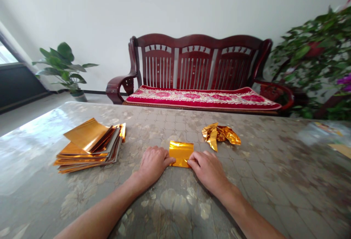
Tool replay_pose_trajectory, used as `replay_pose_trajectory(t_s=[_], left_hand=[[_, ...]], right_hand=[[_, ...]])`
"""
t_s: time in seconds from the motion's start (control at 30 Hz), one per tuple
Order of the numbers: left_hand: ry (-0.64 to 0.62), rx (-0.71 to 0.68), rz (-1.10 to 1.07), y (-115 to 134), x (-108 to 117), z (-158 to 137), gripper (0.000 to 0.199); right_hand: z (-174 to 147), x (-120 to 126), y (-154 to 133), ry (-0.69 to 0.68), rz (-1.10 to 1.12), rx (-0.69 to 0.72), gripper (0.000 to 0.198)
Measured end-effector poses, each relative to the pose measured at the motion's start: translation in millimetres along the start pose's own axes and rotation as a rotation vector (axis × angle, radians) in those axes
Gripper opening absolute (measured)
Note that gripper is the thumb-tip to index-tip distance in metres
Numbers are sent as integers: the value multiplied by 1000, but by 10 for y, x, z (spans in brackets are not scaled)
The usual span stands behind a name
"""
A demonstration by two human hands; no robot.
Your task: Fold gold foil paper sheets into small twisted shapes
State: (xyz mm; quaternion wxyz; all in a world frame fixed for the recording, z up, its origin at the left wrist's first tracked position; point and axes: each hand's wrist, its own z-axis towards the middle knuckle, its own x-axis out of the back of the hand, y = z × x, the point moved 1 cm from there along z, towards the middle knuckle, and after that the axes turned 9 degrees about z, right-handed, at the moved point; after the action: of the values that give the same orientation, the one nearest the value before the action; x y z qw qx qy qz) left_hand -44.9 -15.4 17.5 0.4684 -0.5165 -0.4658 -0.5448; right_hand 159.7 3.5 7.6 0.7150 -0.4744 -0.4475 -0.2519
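Note:
A small sheet of gold foil paper [181, 153] lies on the table between my hands, its near edge bent up or creased. My left hand [155, 161] is closed on its left near corner, the thumb pressing on the foil. At the right near corner my right hand [207, 167] pinches the sheet between thumb and fingers. Past my right hand sits a crumpled heap of gold foil pieces [221, 135]. Off to the left of my left hand is an uneven stack of gold foil paper sheets [87, 147], some showing grey backs.
The table [170, 209] has a glossy, flower-patterned cover. A clear plastic bag [323, 132] lies at its right side. Beyond the far edge stands a dark red wooden bench [193, 63] with a red floral cushion [203, 98]. Potted plants [65, 67] flank the bench.

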Motion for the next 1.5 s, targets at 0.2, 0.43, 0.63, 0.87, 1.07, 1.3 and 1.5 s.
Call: replay_pose_trajectory(t_s=[0.2, 0.43, 0.63, 0.87, 1.07, 1.3, 1.5], left_hand=[[6, -10, -6, 22, 9, -14, 36], [-17, 8, 1, 46, 45, -21, 34], [19, -36, 32, 38, 13, -28, 35], [-6, -2, -15, 22, 4, -20, 32], [-4, 7, -94, -32, -36, -17, 31], [-1, 0, -81, -48, -61, -13, 30], [7, -10, -58, -22, -42, -16, 31]], right_hand=[[-1, -17, 5, 6, 21, -14, 12], [0, -15, -12, 2, -4, -8, 11], [0, -19, -32, -8, -11, -2, 11], [-7, -34, -11, 8, -8, 10, 11], [-32, -43, 5, 23, 4, 41, 12], [-48, -69, -3, 40, -38, 65, 12], [-57, -62, -24, 35, -55, 63, 12]])
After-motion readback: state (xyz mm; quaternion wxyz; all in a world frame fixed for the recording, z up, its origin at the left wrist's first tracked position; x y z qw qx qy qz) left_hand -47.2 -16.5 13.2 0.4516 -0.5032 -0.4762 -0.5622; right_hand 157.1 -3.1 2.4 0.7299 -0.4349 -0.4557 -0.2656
